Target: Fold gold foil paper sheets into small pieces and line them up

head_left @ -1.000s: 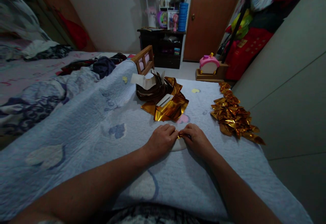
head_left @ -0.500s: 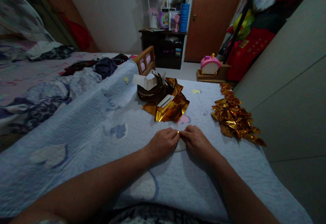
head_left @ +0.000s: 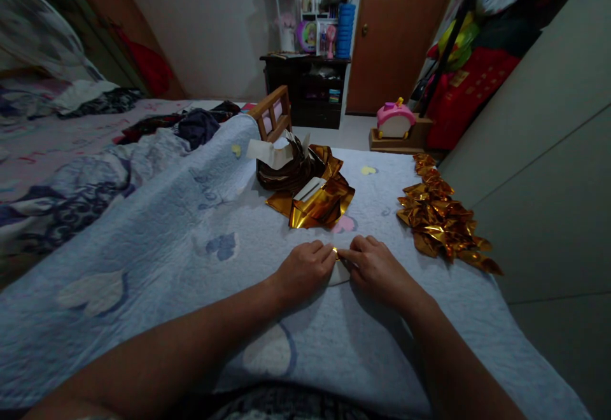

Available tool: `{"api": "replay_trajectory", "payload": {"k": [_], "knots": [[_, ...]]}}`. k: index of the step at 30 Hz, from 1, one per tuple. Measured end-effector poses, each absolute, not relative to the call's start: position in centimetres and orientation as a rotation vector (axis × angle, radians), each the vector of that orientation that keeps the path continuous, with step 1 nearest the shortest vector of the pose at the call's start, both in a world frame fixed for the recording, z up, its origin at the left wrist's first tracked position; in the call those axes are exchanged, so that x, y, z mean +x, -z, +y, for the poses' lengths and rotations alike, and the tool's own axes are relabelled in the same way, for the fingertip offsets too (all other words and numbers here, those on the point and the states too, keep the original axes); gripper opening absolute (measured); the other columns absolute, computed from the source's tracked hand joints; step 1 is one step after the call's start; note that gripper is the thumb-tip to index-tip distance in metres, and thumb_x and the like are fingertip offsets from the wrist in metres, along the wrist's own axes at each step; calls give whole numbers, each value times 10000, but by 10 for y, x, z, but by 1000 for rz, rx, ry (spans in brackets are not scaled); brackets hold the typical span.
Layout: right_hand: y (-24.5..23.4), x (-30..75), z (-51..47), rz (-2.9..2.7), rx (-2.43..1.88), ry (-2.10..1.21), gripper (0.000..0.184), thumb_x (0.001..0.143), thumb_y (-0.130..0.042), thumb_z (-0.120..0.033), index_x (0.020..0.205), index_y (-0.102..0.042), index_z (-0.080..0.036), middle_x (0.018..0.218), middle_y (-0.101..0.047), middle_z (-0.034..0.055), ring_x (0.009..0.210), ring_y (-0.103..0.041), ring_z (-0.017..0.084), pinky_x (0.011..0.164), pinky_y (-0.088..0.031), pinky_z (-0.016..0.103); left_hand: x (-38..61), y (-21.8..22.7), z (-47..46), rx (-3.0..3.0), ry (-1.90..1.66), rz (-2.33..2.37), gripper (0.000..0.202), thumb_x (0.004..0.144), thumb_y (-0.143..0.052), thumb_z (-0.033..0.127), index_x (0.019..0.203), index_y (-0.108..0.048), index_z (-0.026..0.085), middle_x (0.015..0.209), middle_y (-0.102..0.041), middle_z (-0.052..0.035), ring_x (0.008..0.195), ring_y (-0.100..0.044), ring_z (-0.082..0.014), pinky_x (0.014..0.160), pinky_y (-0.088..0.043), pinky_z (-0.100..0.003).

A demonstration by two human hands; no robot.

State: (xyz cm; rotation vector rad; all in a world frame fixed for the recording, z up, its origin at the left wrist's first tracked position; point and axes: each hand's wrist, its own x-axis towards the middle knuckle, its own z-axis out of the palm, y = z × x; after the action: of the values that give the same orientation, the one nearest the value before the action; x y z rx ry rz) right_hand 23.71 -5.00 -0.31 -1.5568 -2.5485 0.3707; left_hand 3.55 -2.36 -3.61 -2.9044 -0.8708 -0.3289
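Between my hands lies a small sheet of gold foil paper, its pale back facing up and a bit of gold showing at the far edge. My left hand is closed on its left side, fingers bent and pressed down. From the right, my right hand pinches and presses the paper's far edge, its index finger reaching toward my left fingertips. Most of the paper is hidden under the fingers. Beyond my hands sits a loose stack of gold foil sheets. A heap of folded gold foil pieces lies to the right.
A pale blue quilted cover spreads under everything, rising into a ridge at left. A wooden rail stands past the stack. Farther off are a dark cabinet and a pink toy. A pale panel borders the right side.
My right hand has shifted slightly right, its index finger now stretched along the far edge. A little more of the paper and its gold edge shows. My left hand stays nearly in place.
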Motion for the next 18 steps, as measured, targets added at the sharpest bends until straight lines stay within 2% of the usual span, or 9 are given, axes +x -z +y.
{"api": "replay_trajectory", "payload": {"k": [6, 13, 18], "knots": [[1, 246, -54, -2512, -1532, -386, 347, 869, -625, -108, 1143, -749, -281, 938, -623, 80, 864, -525, 222, 744, -366, 341, 35, 34, -24, -2902, 335, -854, 136, 976, -520, 136, 1007, -651, 117, 943, -684, -101, 832, -616, -233, 702, -553, -349], [-6, 250, -56, -2496, -1535, -494, 316, 821, -628, -61, 1034, -768, -249, 929, -625, 79, 868, -549, 224, 772, -410, 350, 34, 35, -23, -2941, 376, -855, 166, 985, -490, 139, 1029, -648, 120, 931, -676, -103, 832, -599, -231, 701, -540, -347], [-5, 254, -53, -2499, -1513, -521, 205, 866, -602, -90, 901, -761, -215, 916, -644, 81, 869, -574, 221, 787, -426, 349, 29, 39, -19, -2985, 446, -840, 188, 998, -490, 170, 1083, -651, 125, 1008, -690, -111, 874, -606, -226, 762, -546, -358]]}}
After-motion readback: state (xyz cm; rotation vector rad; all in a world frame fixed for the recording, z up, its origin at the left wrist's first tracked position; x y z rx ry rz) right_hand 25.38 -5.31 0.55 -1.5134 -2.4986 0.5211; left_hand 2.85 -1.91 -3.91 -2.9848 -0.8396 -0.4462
